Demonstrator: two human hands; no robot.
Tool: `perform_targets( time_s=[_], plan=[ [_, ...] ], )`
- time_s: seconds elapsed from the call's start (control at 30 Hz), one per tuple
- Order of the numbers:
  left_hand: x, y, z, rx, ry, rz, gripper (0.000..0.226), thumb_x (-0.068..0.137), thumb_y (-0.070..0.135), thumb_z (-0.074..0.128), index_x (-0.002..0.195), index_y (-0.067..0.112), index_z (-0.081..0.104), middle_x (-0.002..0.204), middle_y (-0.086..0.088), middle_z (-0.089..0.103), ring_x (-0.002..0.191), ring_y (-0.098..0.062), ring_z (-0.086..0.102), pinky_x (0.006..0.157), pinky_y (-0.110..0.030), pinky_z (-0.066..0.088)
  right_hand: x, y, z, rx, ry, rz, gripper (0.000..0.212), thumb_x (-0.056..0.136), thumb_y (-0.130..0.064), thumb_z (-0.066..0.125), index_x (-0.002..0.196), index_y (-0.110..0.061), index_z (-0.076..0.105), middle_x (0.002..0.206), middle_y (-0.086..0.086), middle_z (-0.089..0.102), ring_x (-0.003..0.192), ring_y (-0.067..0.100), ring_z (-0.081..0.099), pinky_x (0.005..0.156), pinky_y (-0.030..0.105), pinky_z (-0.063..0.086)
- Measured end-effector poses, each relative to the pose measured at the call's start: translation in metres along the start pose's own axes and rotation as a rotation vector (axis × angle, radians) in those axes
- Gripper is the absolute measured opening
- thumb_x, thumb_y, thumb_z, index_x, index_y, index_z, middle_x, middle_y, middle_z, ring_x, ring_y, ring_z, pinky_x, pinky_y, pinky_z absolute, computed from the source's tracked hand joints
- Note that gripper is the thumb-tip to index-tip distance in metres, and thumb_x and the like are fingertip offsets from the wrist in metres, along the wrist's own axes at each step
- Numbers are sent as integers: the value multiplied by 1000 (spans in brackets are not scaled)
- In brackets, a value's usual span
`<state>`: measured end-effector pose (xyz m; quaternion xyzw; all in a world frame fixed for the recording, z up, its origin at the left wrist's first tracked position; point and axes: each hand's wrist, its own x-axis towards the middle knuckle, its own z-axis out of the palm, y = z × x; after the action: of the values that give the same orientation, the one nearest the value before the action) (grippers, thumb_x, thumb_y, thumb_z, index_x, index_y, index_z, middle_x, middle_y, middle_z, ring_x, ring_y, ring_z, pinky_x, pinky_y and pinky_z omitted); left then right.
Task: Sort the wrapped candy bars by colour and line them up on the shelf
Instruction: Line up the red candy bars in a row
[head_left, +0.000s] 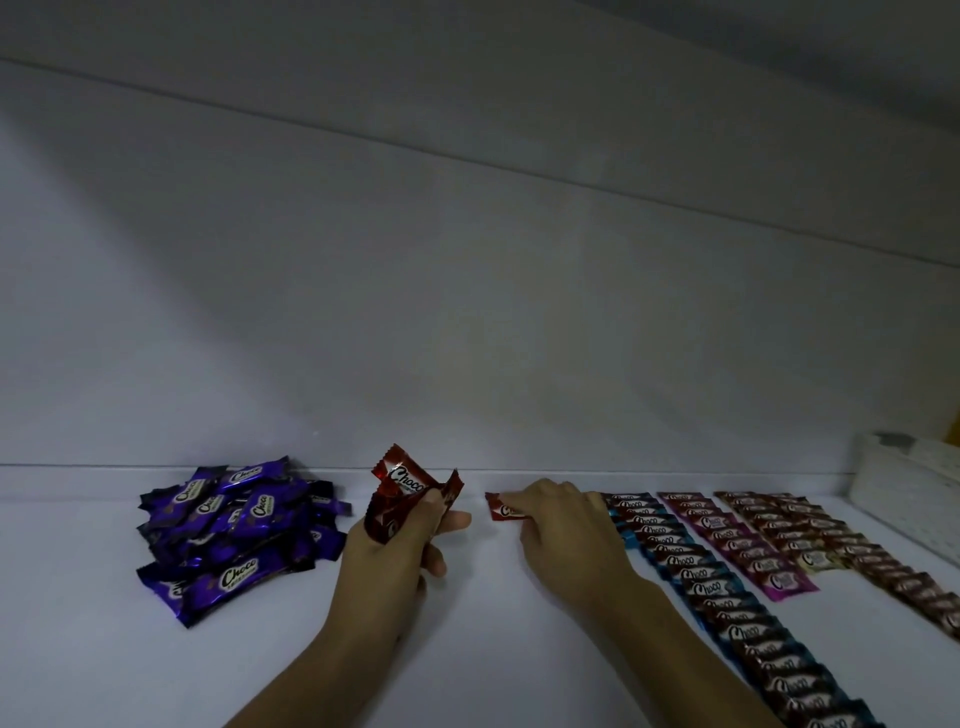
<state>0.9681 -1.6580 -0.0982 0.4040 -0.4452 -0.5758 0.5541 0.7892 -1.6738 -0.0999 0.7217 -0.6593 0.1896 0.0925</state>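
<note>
Far left on the shelf (493, 649): loose purple pile (234, 535). My left hand (395, 551), fingers curled, grips a bunch of red bars (410, 488) raised above the shelf. My right hand (566, 525) pinches a single red bar (501, 506) lying flat near the back. Further right: blue row (727, 597), pink row (737, 540), brown row (852, 545).

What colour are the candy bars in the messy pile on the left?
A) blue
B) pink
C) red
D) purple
D: the pile of candy bars lying loose at the left of the shelf has all purple wrappers.
</note>
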Motion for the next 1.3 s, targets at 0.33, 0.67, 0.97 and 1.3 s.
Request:
perform_targets(
  time_s=[0.33, 0.67, 0.97, 1.3],
  plan=[
    [-2, 5, -5, -88, -163, -25, 29, 83, 34, 61, 101, 12, 65, 89, -11, 75, 41, -9, 50, 37, -19, 32, -3, -36, -40, 1247, -37, 181, 3, 81, -8, 70, 81, -10, 72, 70, -3, 70, 66, 4, 62, 62, 13, 47],
    [-7, 0, -4, 115, -78, 77, 22, 86, 27, 65, 67, 30, 75, 46, 1, 54, 38, -4, 45, 39, -16, 37, -1, -24, -41, 1165, -69, 243, 2, 87, -6, 65, 86, -7, 66, 71, 3, 70, 62, 8, 63, 56, 12, 45],
    [-10, -4, -1, 300, -113, 271, 24, 91, 5, 59, 80, 24, 67, 50, 20, 61, 49, 9, 54, 49, -4, 38, -4, -16, -46, 885, -341, 18, 17, 83, -3, 69, 98, -8, 74, 90, 3, 73, 80, 5, 66, 75, 16, 50],
    [-6, -7, -1, 269, -15, 160, 13, 86, 35, 62, 77, 28, 69, 71, 4, 70, 51, -2, 50, 57, -20, 45, 3, 19, -24, 375, 39, 202, 11, 87, -18, 66, 89, -24, 75, 89, -9, 72, 88, 10, 64, 92, 32, 45]
  ],
)
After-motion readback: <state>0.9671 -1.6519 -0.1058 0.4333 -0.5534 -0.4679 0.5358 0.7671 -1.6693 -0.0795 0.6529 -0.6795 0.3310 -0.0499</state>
